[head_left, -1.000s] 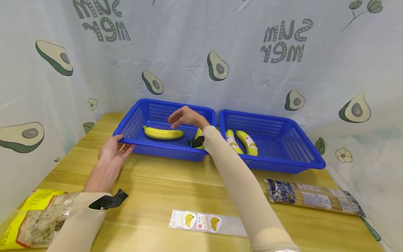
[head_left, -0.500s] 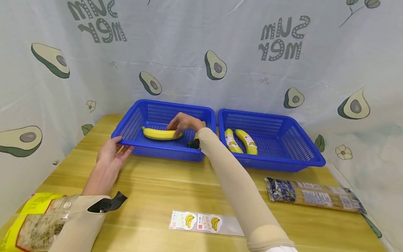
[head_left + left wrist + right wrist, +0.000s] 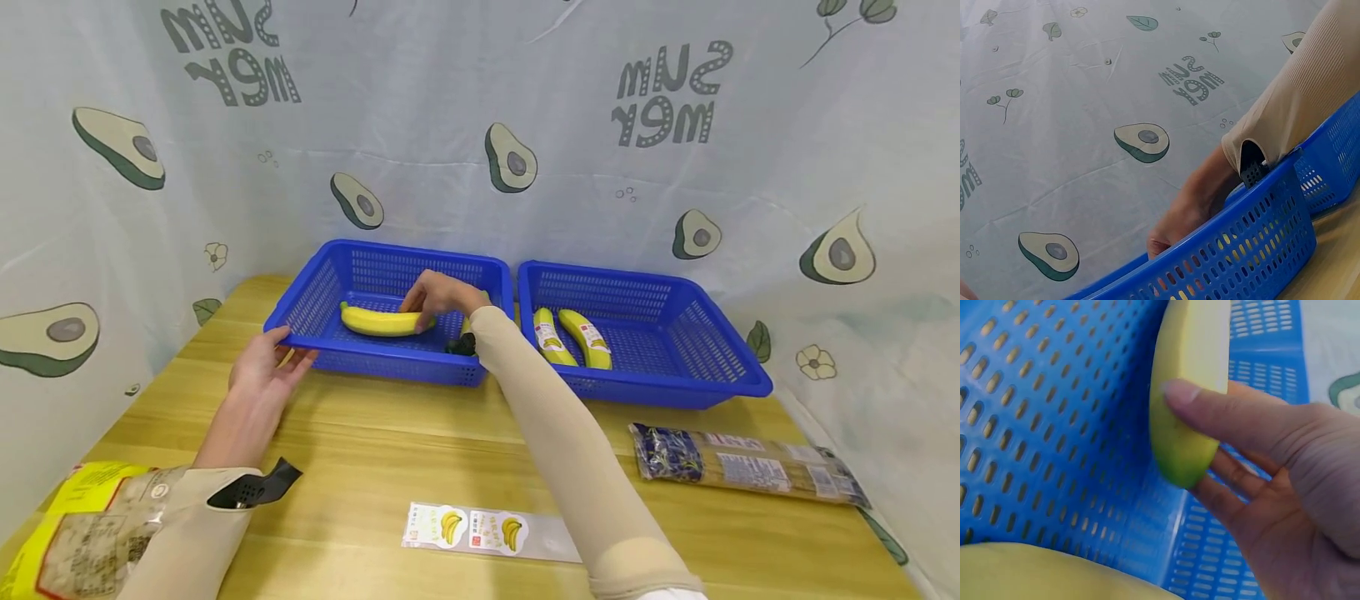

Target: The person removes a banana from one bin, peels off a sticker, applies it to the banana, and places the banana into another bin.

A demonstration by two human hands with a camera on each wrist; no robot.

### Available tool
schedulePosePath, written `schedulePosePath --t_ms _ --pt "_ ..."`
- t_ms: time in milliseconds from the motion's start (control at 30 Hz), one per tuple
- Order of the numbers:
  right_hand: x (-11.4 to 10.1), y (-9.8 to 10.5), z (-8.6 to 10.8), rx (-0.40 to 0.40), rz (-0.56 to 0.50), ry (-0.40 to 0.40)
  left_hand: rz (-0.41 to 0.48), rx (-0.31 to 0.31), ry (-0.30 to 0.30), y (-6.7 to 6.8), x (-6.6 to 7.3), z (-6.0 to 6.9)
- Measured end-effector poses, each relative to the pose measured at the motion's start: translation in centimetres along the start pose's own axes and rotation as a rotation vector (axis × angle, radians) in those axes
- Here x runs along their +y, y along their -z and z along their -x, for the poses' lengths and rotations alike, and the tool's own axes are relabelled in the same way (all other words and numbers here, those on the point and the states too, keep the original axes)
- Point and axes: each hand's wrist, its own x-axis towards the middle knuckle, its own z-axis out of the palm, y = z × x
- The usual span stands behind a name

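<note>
In the head view a yellow banana [image 3: 378, 322] lies in the left blue basket [image 3: 397, 367]. My right hand [image 3: 444, 296] pinches its right end; in the right wrist view the thumb of that hand [image 3: 1285, 456] lies across the banana [image 3: 1188, 419] near its green tip, with fingers on the far side. A second banana [image 3: 1054, 575] shows at the bottom of that view, mostly hidden by my forearm in the head view. My left hand [image 3: 261, 367] grips the basket's front left corner, thumb at the rim.
A right blue basket [image 3: 675, 392] holds two labelled bananas [image 3: 587, 337]. On the wooden table [image 3: 360, 442] lie a strip of banana stickers [image 3: 491, 531], a long noodle pack [image 3: 750, 468] at right and a yellow bag [image 3: 90, 525] at left. A patterned curtain [image 3: 420, 100] hangs behind.
My right hand has come down from above the banana and taken hold of its right end. My left hand has stayed at the basket's corner.
</note>
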Motion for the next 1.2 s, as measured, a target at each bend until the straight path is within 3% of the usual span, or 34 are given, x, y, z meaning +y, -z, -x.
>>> schedulePosePath --t_ms 267,467,867,1000,1200 --pt "-0.5 1.0 1.3 0.053 -0.079 0.105 0.047 0.007 0.014 0.2 0.0 -0.2" --pt "-1.5 2.1 3.1 0.088 -0.055 0.176 0.077 0.001 0.026 0.5 0.1 -0.1" --pt "-2.3 3.9 6.8 0.124 -0.043 0.246 0.101 -0.014 0.034 0.6 0.2 0.0" --pt "-2.1 4.2 8.5 0.131 -0.053 0.283 0.105 -0.024 0.037 0.7 0.2 0.0" --pt "-1.2 4.6 11.8 0.161 -0.148 0.338 0.126 -0.017 0.039 0.7 0.1 0.1"
